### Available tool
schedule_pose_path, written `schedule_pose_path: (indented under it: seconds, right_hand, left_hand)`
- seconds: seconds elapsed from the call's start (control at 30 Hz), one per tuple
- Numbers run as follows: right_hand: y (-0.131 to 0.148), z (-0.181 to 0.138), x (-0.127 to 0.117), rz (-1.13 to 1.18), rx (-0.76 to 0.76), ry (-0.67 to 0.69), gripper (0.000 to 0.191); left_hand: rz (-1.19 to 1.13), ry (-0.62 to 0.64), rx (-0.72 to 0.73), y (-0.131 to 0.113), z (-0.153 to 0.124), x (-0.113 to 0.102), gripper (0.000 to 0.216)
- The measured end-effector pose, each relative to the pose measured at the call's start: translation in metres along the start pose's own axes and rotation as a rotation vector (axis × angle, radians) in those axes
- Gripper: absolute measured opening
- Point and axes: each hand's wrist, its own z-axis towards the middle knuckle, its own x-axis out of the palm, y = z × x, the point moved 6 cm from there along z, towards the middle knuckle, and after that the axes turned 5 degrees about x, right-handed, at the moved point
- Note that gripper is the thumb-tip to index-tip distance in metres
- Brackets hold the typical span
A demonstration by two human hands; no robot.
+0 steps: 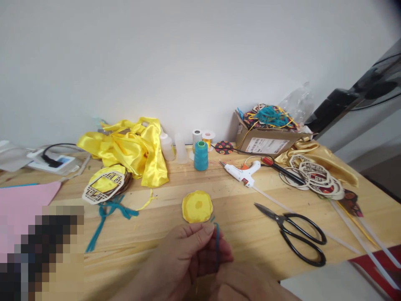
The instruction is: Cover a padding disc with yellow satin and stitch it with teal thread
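Close together, left hand (pixel 184 255) pinches one teal cord (pixel 216 244); right hand's (pixel 247 286) grip unclear; one yellow disc (pixel 197 207) beyond.

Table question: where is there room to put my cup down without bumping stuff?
Bare wood lies between the yellow disc and the scissors, and in front of the teal thread spool. The glue gun, cardboard box and yellow satin areas are crowded.

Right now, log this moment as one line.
left hand: pinches teal cord | right hand: touches cord's lower end, grip unclear | yellow fabric disc: on table beyond hands | scissors: right, untouched
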Motion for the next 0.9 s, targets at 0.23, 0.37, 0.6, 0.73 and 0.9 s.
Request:
schedule_pose_path:
  seconds: [0.23,0.37,0.6,0.73,0.9]
  right_hand:
    - [-0.013,0.006,0.011,0.391,0.126,0.017,0.019]
    - [-0.011,0.004,-0.007,0.452,0.112,0.016,0.017]
    - [-0.044,-0.012,-0.062,0.986,0.427,-0.384,0.029]
    - [-0.045,-0.001,-0.038,1.497,0.587,-0.281,0.038]
    - [-0.034,0.017,-0.016,1.811,0.585,-0.146,0.036]
  left_hand:
    - [0.012,-0.001,0.038,-0.004,0.000,0.004,0.017]
    - [0.012,-0.032,0.091,-0.008,0.003,0.001,0.018]
    - [0.075,-0.151,0.212,-0.014,0.007,-0.011,0.014]
    - [0.164,-0.185,0.244,-0.017,0.006,-0.009,0.016]
    - [0.519,-0.232,0.326,-0.021,0.004,-0.006,0.023]
